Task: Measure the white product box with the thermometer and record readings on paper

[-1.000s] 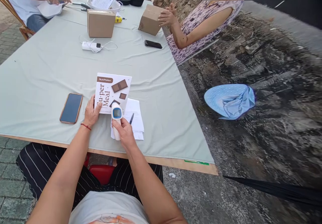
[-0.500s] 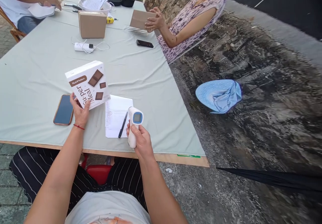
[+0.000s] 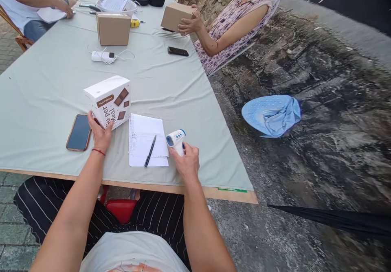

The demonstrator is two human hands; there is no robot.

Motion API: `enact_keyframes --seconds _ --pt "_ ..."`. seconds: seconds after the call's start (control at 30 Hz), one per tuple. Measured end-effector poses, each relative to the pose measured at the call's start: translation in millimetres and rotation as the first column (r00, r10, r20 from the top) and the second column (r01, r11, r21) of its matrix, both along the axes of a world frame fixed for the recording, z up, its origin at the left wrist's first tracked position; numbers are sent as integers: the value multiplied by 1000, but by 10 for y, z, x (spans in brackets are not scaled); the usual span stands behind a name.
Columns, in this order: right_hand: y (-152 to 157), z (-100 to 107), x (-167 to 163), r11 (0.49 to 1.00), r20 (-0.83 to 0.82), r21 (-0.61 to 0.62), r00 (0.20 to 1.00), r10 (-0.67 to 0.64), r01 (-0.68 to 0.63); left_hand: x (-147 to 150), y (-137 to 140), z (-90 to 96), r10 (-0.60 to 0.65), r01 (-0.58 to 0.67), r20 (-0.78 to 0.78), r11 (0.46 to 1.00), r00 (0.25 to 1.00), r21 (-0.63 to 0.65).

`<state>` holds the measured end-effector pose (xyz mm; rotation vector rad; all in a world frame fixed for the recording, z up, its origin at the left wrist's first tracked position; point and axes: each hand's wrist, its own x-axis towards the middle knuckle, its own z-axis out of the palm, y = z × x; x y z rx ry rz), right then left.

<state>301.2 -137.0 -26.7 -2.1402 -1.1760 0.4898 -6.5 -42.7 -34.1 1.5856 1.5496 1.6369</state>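
My left hand (image 3: 101, 133) grips the lower end of a white box (image 3: 111, 103) printed with brown squares and "Su-per Meal"; its top and front face show. My right hand (image 3: 187, 160) is closed around the handle of a white and blue infrared thermometer (image 3: 176, 139), which now lies tilted over to the left, its small screen end facing left. Between the hands are white papers (image 3: 145, 131) with writing, and a black pen (image 3: 150, 150) lies across them. A phone (image 3: 78, 132) lies on the cloth just left of my left hand.
A brown carton (image 3: 113, 29), a white device with a cable (image 3: 104, 56) and a black phone (image 3: 178, 51) are farther up the table (image 3: 49, 97). At the right edge a person holds another carton (image 3: 175, 17). A blue hat (image 3: 271, 115) lies beyond the table.
My right hand has moved right and turned the thermometer from upright onto its side. The box in my left hand has turned and come down to a more upright pose. The other person's carton has tilted.
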Motion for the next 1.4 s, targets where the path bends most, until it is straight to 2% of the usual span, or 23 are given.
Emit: enact_keyframes --seconds 0.1,0.17,0.23,0.3,0.4,0.47,0.5,0.57,0.6,0.7,0.77,0.83,0.93,1.0,1.07,1.13,1.17,1.27,1.4 --pt "57 -78 91 993 122 -118 992 2 12 21 10 -18 79 -79 -14 997 997 2" --pt "75 -106 119 992 184 -127 983 13 11 26 19 -35 84 -84 -27 996 996 2" --pt "77 -110 118 997 262 -72 965 14 5 27 22 -47 88 -88 -39 996 995 7" --pt "68 -96 71 999 326 43 945 3 -18 35 7 -44 135 -132 -67 990 989 37" --pt "58 -65 -107 969 250 177 960 124 -172 72 -65 -9 280 -253 -155 952 947 175" --pt "73 -41 -273 945 122 167 957 262 -280 114 -136 20 358 -287 -214 909 909 301" --pt "90 -24 -357 944 78 135 953 292 -300 138 -171 32 360 -265 -241 899 901 349" --pt "140 22 -501 957 62 37 957 284 -286 187 -230 48 272 -142 -319 915 908 377" --pt "172 51 -554 962 81 -17 959 272 -272 211 -250 54 196 -58 -372 935 908 351" --pt "271 135 -624 954 141 -150 950 280 -259 266 -279 70 -34 157 -527 969 849 190" --pt "313 160 -604 945 139 -173 943 302 -277 285 -283 85 -137 228 -581 970 802 86" --pt "315 147 -558 946 68 -95 946 317 -310 290 -284 101 -219 270 -584 963 781 -1" --pt "240 76 -503 928 -176 179 917 357 -326 284 -284 125 -316 301 -543 946 778 -119" --pt "156 29 -512 898 -372 338 837 403 -282 280 -281 143 -372 323 -530 928 762 -187" --pt "68 -3 -566 870 -517 434 727 453 -233 282 -281 166 -429 347 -547 903 719 -252" --pt "-2 -21 -653 850 -582 491 654 484 -192 292 -284 191 -483 368 -577 876 659 -313" --pt "-28 -29 -701 846 -592 503 643 486 -177 299 -287 202 -504 373 -591 863 629 -339" --pt "-75 -54 -829 845 -586 516 663 465 -137 318 -294 226 -539 376 -629 842 560 -387" --pt "-121 -69 -905 832 -498 531 736 459 -160 331 -297 238 -551 378 -655 833 517 -403"
